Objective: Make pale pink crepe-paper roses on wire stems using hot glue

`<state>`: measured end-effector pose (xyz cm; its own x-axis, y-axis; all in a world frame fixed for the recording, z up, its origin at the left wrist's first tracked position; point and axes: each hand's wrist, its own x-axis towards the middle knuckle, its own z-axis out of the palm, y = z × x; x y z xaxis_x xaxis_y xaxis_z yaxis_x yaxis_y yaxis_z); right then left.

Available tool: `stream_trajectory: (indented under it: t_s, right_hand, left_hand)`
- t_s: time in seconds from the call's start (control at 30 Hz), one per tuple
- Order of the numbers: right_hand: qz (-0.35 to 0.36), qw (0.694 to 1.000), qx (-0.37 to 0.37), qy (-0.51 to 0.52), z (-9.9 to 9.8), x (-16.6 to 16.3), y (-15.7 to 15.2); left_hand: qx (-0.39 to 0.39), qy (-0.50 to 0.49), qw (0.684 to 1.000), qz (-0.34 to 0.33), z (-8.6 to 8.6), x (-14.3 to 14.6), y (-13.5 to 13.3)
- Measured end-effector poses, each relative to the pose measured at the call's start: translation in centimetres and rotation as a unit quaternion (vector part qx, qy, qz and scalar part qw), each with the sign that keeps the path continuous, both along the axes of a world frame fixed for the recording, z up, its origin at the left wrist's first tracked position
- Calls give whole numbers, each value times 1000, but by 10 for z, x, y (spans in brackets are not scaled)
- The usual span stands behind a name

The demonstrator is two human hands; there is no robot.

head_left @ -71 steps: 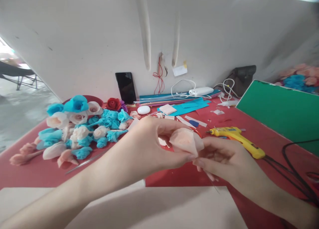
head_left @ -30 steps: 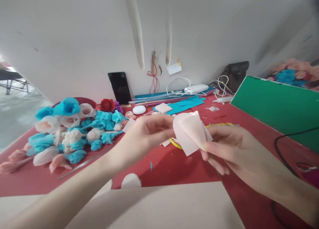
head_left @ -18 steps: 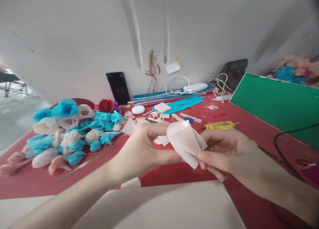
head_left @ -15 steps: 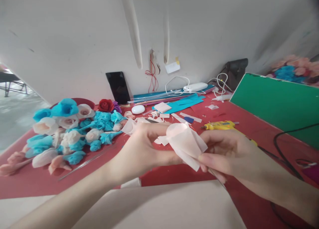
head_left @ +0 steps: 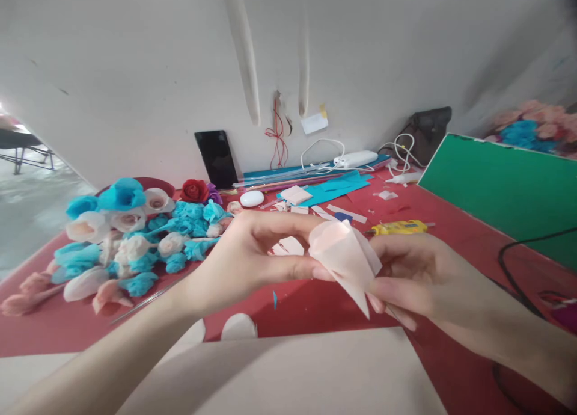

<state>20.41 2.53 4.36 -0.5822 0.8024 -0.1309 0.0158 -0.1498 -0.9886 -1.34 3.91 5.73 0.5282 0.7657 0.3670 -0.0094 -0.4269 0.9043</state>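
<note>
A pale pink paper flower [head_left: 345, 258] of overlapping petals is held in the air between both hands, its opening facing up and left. My left hand [head_left: 265, 246] grips the flower's left side, thumb below and fingers behind the petals. The left fingertips are partly hidden by the paper. My right hand [head_left: 415, 282] pinches the narrow base at the lower right, with a thin stem partly showing under the fingers. Below them a pale sheet [head_left: 288, 373] lies across the front of the table, with a rounded white petal piece [head_left: 239, 326] at its far edge.
Blue, white and pink paper flowers [head_left: 135, 246] crowd the left of the red table [head_left: 455, 240]. Behind the hands lie paper scraps [head_left: 288, 246], a yellow glue gun [head_left: 401, 227] and blue paper [head_left: 336, 188]. A phone [head_left: 216, 159] leans on the wall; a green board [head_left: 505, 192] stands right.
My left thumb has moved up onto the lower petal, and a loose petal edge now lies closer around the flower. The rounded white pieces at the sheet's edge show more.
</note>
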Motion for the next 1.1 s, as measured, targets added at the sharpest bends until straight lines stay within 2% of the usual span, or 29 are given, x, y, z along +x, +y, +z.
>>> stream_trajectory:
  t_s: [0.27,0.4,0.47,0.67,0.8,0.97,1.1]
  right_hand:
    - [-6,999,-33,5,3,-5,-8]
    - [-43,997,-61,-23,11,-8,-9]
    - [-26,998,-60,-25,12,-8,-8]
    - [27,994,22,-103,8,-1,-4]
    - [40,988,75,-126,7,1,-4]
    - [11,967,103,-234,15,0,-6]
    - [47,954,132,-264,15,6,-8]
  left_hand:
    - [62,65,996,14,1,7,-5]
    - [130,78,988,12,-2,7,-6]
    - [175,66,982,5,-3,6,-6]
    - [239,84,966,-55,-1,7,-7]
    - [309,124,942,-45,3,10,-6]
    - [383,145,911,-46,5,9,-6]
    - [404,154,901,-42,6,8,-8]
